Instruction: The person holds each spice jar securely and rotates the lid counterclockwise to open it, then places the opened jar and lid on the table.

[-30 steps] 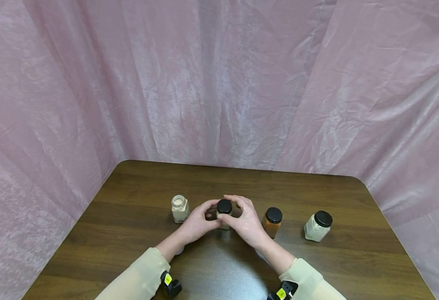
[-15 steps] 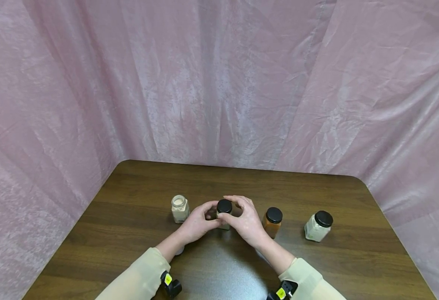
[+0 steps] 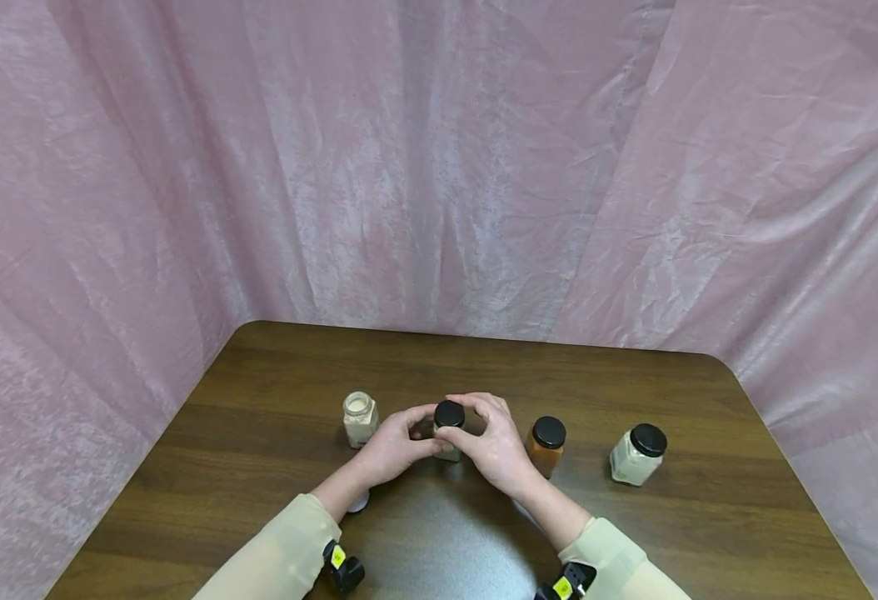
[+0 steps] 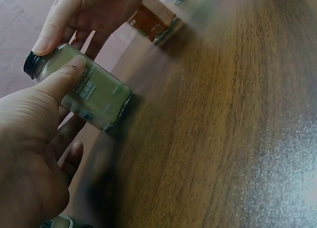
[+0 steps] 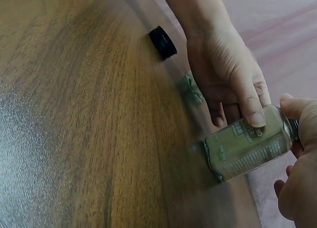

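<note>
A glass jar of green powder (image 4: 101, 92) stands on the table in front of me, topped by a black lid (image 3: 450, 413). My left hand (image 3: 396, 450) grips the jar's body, its thumb pressed on the printed side. From the other side my right hand (image 3: 493, 446) pinches the lid between thumb and fingers. In the right wrist view the lid is mostly covered by that hand. Just left of my left hand stands an uncapped jar of pale powder (image 3: 360, 423). A loose black lid (image 5: 163, 42) lies on the table near my left forearm.
A black-capped jar of orange powder (image 3: 545, 454) stands right of my right hand. Farther right is a black-capped jar of whitish powder (image 3: 630, 460). The brown wooden table (image 3: 709, 533) ends at a pink curtain (image 3: 439, 167) behind it.
</note>
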`<action>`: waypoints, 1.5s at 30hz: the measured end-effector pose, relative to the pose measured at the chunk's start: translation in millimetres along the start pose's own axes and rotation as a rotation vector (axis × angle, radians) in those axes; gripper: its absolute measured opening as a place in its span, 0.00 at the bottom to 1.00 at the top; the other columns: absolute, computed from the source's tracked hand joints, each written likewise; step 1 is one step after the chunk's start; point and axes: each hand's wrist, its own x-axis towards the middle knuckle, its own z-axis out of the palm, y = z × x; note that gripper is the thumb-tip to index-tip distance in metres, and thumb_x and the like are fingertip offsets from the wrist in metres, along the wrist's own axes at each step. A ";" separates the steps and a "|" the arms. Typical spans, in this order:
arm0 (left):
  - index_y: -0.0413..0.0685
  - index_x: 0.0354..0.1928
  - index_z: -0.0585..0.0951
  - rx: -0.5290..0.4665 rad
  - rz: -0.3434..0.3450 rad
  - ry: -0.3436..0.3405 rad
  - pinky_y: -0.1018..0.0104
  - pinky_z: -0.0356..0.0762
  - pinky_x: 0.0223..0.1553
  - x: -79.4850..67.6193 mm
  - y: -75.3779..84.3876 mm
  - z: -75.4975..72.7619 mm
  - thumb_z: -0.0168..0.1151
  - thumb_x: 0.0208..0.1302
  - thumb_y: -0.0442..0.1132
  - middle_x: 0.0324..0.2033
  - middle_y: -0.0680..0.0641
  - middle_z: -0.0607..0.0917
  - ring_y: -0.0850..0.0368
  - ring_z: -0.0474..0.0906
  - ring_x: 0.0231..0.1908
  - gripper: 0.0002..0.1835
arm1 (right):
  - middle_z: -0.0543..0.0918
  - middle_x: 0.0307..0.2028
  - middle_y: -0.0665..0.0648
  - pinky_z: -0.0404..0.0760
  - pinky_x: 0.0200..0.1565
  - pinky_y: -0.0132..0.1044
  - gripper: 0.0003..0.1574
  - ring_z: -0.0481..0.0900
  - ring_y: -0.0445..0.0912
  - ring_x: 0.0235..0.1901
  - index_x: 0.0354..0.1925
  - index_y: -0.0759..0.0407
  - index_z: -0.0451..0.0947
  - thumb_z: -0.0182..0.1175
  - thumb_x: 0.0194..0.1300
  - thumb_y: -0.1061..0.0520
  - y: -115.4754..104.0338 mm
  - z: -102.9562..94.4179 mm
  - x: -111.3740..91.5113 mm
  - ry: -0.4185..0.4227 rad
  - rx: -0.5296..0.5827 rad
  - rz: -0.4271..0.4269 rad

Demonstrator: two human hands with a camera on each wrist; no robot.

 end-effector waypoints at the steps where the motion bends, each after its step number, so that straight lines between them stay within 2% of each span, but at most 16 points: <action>1: 0.54 0.66 0.78 0.000 -0.001 0.000 0.53 0.78 0.54 -0.1 0.7 0.0 0.74 0.64 0.41 0.56 0.54 0.85 0.53 0.79 0.57 0.29 | 0.80 0.55 0.44 0.61 0.62 0.53 0.31 0.65 0.44 0.62 0.59 0.51 0.83 0.77 0.59 0.47 0.1 -0.1 0.0 -0.002 -0.008 -0.002; 4: 0.50 0.67 0.78 -0.010 -0.003 -0.003 0.53 0.79 0.53 -1.4 7.1 -0.2 0.73 0.64 0.38 0.56 0.51 0.84 0.50 0.79 0.57 0.29 | 0.80 0.55 0.44 0.62 0.62 0.53 0.32 0.64 0.44 0.62 0.60 0.52 0.82 0.77 0.60 0.47 0.0 -1.0 -0.3 -0.015 -0.020 -0.007; 10: 0.45 0.65 0.79 -0.061 0.003 -0.018 0.64 0.81 0.47 -8.7 29.9 -2.7 0.72 0.64 0.34 0.55 0.47 0.85 0.45 0.81 0.55 0.27 | 0.77 0.59 0.47 0.63 0.62 0.53 0.32 0.63 0.48 0.64 0.62 0.54 0.80 0.74 0.63 0.48 -2.1 -3.8 -0.2 -0.053 -0.059 -0.050; 14: 0.46 0.65 0.79 -0.064 0.007 -0.005 0.66 0.81 0.45 -4.5 15.3 0.6 0.73 0.64 0.35 0.55 0.47 0.85 0.47 0.82 0.54 0.27 | 0.74 0.62 0.48 0.62 0.64 0.54 0.30 0.61 0.49 0.67 0.64 0.52 0.79 0.72 0.66 0.50 -1.7 -5.4 0.2 -0.091 -0.065 -0.071; 18: 0.51 0.65 0.79 -0.045 0.004 -0.003 0.67 0.81 0.46 0.5 -0.9 2.3 0.74 0.63 0.40 0.54 0.50 0.85 0.53 0.82 0.53 0.28 | 0.73 0.65 0.49 0.62 0.65 0.56 0.28 0.59 0.50 0.69 0.65 0.48 0.76 0.69 0.69 0.51 -1.1 -7.5 0.8 -0.141 -0.067 -0.107; 23: 0.53 0.65 0.79 -0.020 -0.005 -0.004 0.66 0.81 0.47 0.4 -0.8 1.1 0.75 0.63 0.42 0.54 0.52 0.85 0.56 0.82 0.53 0.28 | 0.70 0.68 0.54 0.63 0.64 0.61 0.28 0.58 0.54 0.70 0.68 0.50 0.72 0.64 0.73 0.53 -1.7 -8.7 -0.3 -0.187 -0.067 -0.150; 27: 0.54 0.66 0.78 -0.004 -0.015 -0.006 0.65 0.81 0.48 -0.6 1.6 0.2 0.74 0.63 0.44 0.55 0.53 0.85 0.56 0.82 0.53 0.29 | 0.67 0.70 0.54 0.61 0.66 0.62 0.31 0.57 0.54 0.71 0.72 0.50 0.69 0.63 0.74 0.52 -2.1 -10.0 -1.4 -0.209 -0.068 -0.124; 31: 0.53 0.66 0.78 -0.006 -0.020 -0.010 0.63 0.81 0.49 -0.9 2.0 -0.3 0.74 0.64 0.45 0.56 0.53 0.84 0.56 0.81 0.54 0.29 | 0.65 0.72 0.53 0.62 0.68 0.59 0.38 0.56 0.51 0.72 0.76 0.48 0.63 0.64 0.74 0.51 -2.5 -11.7 -0.8 -0.228 -0.057 -0.079; 33: 0.54 0.66 0.78 -0.001 -0.020 -0.007 0.62 0.81 0.50 -0.6 1.9 -0.4 0.75 0.63 0.46 0.57 0.53 0.84 0.56 0.81 0.55 0.29 | 0.65 0.72 0.53 0.63 0.68 0.58 0.42 0.56 0.50 0.72 0.77 0.47 0.61 0.66 0.72 0.50 -3.5 -12.1 0.0 -0.223 -0.044 -0.057; 36: 0.54 0.65 0.79 0.012 -0.015 0.000 0.61 0.80 0.51 0.1 1.4 -0.6 0.75 0.63 0.47 0.57 0.53 0.84 0.56 0.81 0.55 0.29 | 0.68 0.71 0.50 0.64 0.67 0.59 0.43 0.57 0.49 0.72 0.76 0.46 0.64 0.70 0.68 0.48 -5.2 -11.9 1.2 -0.184 -0.029 -0.023; 40: 0.53 0.65 0.80 0.020 -0.006 0.001 0.61 0.79 0.52 0.5 1.3 -0.6 0.76 0.62 0.47 0.56 0.54 0.85 0.57 0.81 0.55 0.29 | 0.71 0.67 0.46 0.64 0.65 0.58 0.41 0.58 0.47 0.70 0.70 0.43 0.72 0.75 0.62 0.44 -5.9 -10.9 2.2 -0.112 -0.040 0.018; 45: 0.52 0.65 0.79 0.010 0.005 0.000 0.63 0.79 0.51 0.8 1.1 -0.1 0.76 0.61 0.46 0.55 0.54 0.85 0.58 0.81 0.54 0.30 | 0.75 0.61 0.45 0.64 0.63 0.55 0.39 0.62 0.47 0.66 0.64 0.45 0.77 0.78 0.56 0.44 -5.2 -8.3 2.6 -0.045 -0.072 0.016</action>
